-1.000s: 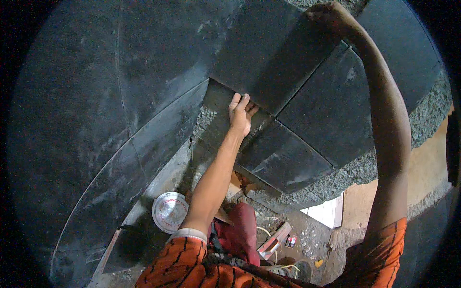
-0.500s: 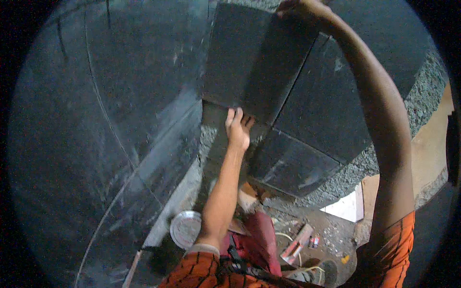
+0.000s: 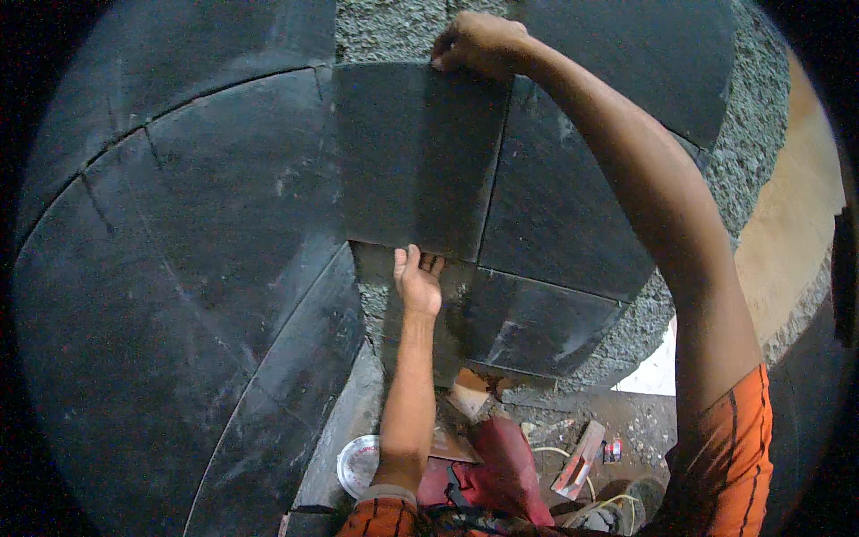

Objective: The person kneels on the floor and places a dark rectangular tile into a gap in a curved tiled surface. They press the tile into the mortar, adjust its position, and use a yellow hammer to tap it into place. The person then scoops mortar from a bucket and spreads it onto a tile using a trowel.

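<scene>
Tile (image 3: 385,161) between left grip (image 3: 419,285) and right grip (image 3: 483,45): charcoal, darker band down its length. Lower tile (image 3: 546,327), right of left grip: dark grey, paler streaks. Mortar (image 3: 394,31), left of right grip: grey-green, coarsely speckled. Large tile (image 3: 224,197), left of left grip: blue-black, chalky smears. Sleeve (image 3: 741,438) on right grip's arm: orange, thin black stripes. Cloth (image 3: 508,465) below left grip: dark red. Round lid (image 3: 358,467), below left grip: whitish, reddish marking. Board (image 3: 789,197), well right of both grips: tan.

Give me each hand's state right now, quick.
Left hand: open, fingertips at the lower edge of the dark tile.
Right hand: fingers bent at the tile's top edge; whether closed on it cannot be told.
</scene>
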{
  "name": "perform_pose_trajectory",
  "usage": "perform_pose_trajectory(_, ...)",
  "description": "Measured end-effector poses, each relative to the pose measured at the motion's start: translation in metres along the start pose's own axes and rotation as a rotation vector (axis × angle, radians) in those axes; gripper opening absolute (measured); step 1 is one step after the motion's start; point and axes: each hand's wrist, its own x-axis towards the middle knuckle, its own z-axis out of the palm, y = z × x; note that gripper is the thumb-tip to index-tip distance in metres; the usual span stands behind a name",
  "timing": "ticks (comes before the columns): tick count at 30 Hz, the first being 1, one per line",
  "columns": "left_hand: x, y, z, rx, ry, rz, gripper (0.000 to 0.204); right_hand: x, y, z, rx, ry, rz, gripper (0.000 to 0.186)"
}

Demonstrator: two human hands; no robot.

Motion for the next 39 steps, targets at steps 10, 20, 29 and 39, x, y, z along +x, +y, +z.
perform_pose_trajectory(10, 0.001, -0.004, -0.004, -0.015, -0.009, -0.003, 0.030, 0.006, 0.000, -0.005, -0.039, -0.116, 0.041, 0.038)
perform_pose_trajectory(20, 0.002, -0.003, -0.006, -0.048, -0.051, 0.002, 0.031, 0.014, 0.010, 0.002, 0.014, -0.076, -0.025, 0.038)
perform_pose_trajectory(29, 0.001, -0.003, -0.004, -0.051, -0.029, 0.002, 0.037, 0.013, 0.010, -0.001, 0.042, -0.093, -0.032, 0.036)
perform_pose_trajectory(39, -0.001, -0.002, 0.005, -0.062, -0.064, 0.013, 0.022, 0.010, 0.008, -0.005, 0.008, -0.099, -0.017, 0.035)
